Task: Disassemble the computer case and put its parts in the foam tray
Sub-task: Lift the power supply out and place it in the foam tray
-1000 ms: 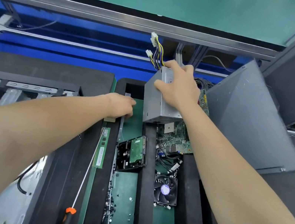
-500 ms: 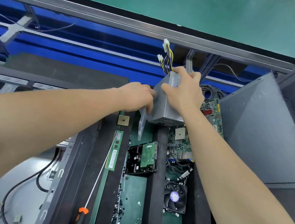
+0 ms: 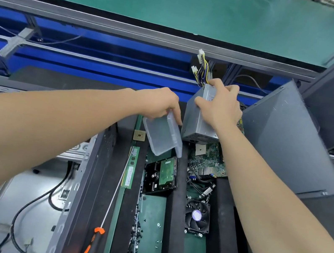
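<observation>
At the far left lay the open computer case (image 3: 23,201), its grey metal inside showing, with black cables looping across it. Just right of the case, a screwdriver (image 3: 90,250) with an orange handle rested along the left edge of the black foam tray (image 3: 173,227), its long thin shaft pointing away from the viewer. Beside the shaft, a green memory stick (image 3: 130,166) lay in a narrow slot, with a small square chip (image 3: 139,135) beyond it.

The left hand (image 3: 156,104) reached in from the left, its fingers curled over the rim of a clear plastic box (image 3: 161,135). The box hung tilted above the hard drive (image 3: 161,175), which sat in the next compartment. Loose screws (image 3: 136,231) were scattered nearer the viewer in that compartment.

The right hand (image 3: 220,108) gripped the top of a grey power supply (image 3: 198,120), thumb on one side and fingers wrapped over the other. It was held upright above the far end of the tray, with yellow and black wires (image 3: 203,70) sticking up from it. Below it lay a green circuit board (image 3: 209,160), and nearer the viewer a black fan (image 3: 197,216). At the right, a grey side panel (image 3: 288,137) leaned at a slant.
</observation>
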Tool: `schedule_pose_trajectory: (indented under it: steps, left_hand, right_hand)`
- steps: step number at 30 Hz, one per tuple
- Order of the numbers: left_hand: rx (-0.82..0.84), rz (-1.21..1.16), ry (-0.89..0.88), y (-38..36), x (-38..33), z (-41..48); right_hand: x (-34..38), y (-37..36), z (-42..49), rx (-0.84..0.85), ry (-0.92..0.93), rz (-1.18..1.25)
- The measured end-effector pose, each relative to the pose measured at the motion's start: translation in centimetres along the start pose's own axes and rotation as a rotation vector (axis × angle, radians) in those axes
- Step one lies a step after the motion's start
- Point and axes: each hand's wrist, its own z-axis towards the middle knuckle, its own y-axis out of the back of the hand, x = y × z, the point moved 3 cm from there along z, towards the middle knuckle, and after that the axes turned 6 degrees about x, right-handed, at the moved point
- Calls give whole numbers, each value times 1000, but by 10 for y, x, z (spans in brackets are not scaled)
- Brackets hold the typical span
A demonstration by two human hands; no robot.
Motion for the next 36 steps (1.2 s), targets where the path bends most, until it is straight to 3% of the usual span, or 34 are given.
schedule_pose_trajectory:
  steps: [3, 8, 15, 22, 28, 33, 36]
  left_hand:
    - [51, -232, 54, 0, -15, -8]
    - [391, -662, 54, -44, -52, -20]
    - [777, -689, 211, -101, -90, -35]
    - [813, -661, 336, -127, -100, -45]
    - [842, -683, 338, -136, -99, -52]
    - [632, -402, 310, -134, -92, -48]
    - [564, -534, 389, -133, -83, -45]
  right_hand:
    - [0, 4, -9, -12, 4, 12]
    - [4, 6, -27, -4, 21, 4]
    - [13, 7, -49, 2, 37, 15]
    - [20, 6, -61, 12, 65, 53]
    - [21, 2, -60, 22, 81, 90]
    - [24, -5, -53, 22, 88, 150]
    - [27, -12, -48, 31, 100, 171]
